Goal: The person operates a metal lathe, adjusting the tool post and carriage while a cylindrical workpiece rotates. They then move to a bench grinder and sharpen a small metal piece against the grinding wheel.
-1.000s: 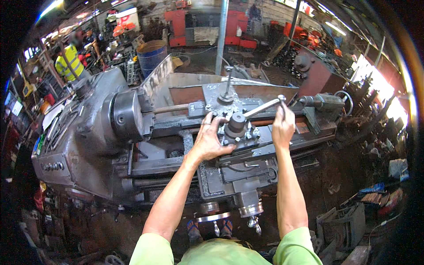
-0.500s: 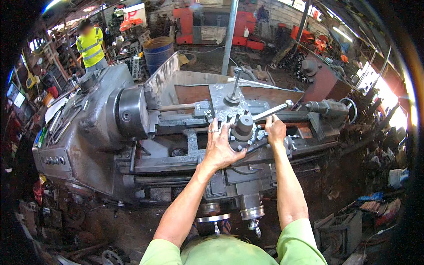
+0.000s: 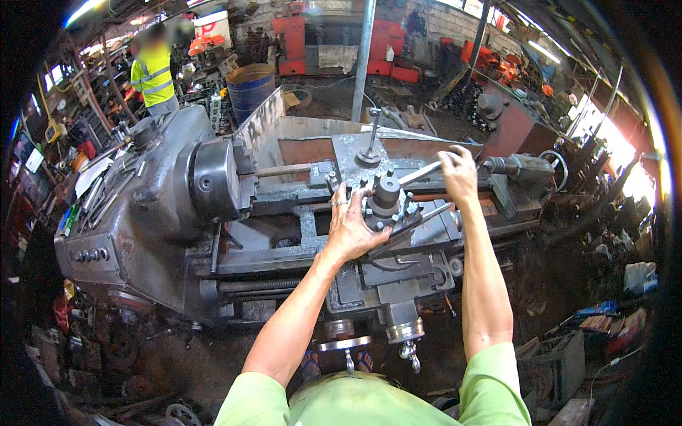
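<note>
slanting rightward, the lever [image 3: 420, 173] meets the right fingers [image 3: 448, 157]

Left hand [image 3: 350, 238] spread against tool post [image 3: 386, 192], right hand [image 3: 460, 175] around lever [image 3: 420, 173]

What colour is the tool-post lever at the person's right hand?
The tool-post lever is silvery grey; it shows best in the head view.

Lathe [image 3: 307, 220] is plain grey, sleeves [image 3: 495, 383] lime green, drum [image 3: 250, 94] blue (kinda rusty-brown inside), vest [image 3: 154, 77] yellow with silver stripes.
</note>
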Tool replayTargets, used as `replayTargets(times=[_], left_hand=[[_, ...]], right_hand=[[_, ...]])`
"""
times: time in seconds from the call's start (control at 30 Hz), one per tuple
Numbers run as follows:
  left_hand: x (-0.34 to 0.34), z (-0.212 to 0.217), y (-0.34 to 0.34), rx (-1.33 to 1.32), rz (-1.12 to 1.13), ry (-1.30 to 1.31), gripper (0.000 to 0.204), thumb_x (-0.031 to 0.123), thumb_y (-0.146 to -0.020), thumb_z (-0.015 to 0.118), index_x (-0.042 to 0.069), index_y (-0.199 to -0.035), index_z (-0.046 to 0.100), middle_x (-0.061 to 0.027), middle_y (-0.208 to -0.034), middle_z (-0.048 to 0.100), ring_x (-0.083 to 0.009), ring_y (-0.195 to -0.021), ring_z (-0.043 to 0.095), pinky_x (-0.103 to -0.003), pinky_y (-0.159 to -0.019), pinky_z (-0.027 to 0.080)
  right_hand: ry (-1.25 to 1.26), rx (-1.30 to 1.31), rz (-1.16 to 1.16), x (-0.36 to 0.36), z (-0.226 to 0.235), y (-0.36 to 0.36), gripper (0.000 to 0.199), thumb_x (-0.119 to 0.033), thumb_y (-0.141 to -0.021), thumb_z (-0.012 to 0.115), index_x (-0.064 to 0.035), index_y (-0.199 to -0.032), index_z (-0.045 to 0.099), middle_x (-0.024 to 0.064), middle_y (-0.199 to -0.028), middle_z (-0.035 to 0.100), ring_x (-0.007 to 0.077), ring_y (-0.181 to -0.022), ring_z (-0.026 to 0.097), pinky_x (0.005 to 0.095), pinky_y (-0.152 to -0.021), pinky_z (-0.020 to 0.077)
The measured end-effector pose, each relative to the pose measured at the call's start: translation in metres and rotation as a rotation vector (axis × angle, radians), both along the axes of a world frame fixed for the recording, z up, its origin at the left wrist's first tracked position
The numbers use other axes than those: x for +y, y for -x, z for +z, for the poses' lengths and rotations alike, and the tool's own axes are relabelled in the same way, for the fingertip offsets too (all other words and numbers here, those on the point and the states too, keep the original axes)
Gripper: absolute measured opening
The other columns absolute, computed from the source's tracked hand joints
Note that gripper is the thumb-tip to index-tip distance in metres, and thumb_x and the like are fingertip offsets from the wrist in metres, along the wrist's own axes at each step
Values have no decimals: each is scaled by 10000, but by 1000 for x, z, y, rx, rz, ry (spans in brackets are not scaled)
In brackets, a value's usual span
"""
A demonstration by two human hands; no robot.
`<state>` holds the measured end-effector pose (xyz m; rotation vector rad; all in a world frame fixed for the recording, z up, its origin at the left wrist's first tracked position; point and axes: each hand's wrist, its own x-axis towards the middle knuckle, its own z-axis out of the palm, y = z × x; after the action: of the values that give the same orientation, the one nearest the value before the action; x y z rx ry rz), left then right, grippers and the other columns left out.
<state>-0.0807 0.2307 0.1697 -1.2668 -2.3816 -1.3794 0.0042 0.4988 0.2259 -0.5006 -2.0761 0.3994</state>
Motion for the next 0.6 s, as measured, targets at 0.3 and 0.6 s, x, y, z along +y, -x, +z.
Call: replayTargets(times=[0.3,0.6], left_hand=[[-2,0,-2,-4,10,4,873,389,-621,820,118,-1354,431,-375,-1463,199,-512,-1369,239,-499,-1136,256],[-5,-6,-4,15,-13,-7,885,405,-606,823,118,-1343,426,-403,-1437,223,-522,-1351,275,-504,-1124,276]], right_hand=[[-297,-403,-78,-82,45,-84,373,-409,-893,618,-57,-810,707,145,-763,629,336,-774,622,443,-684,497],[429,-812,186,-44,62,-72,663,-415,-672,835,147,-981,667,131,-685,658,182,-602,623,342,-592,493]])
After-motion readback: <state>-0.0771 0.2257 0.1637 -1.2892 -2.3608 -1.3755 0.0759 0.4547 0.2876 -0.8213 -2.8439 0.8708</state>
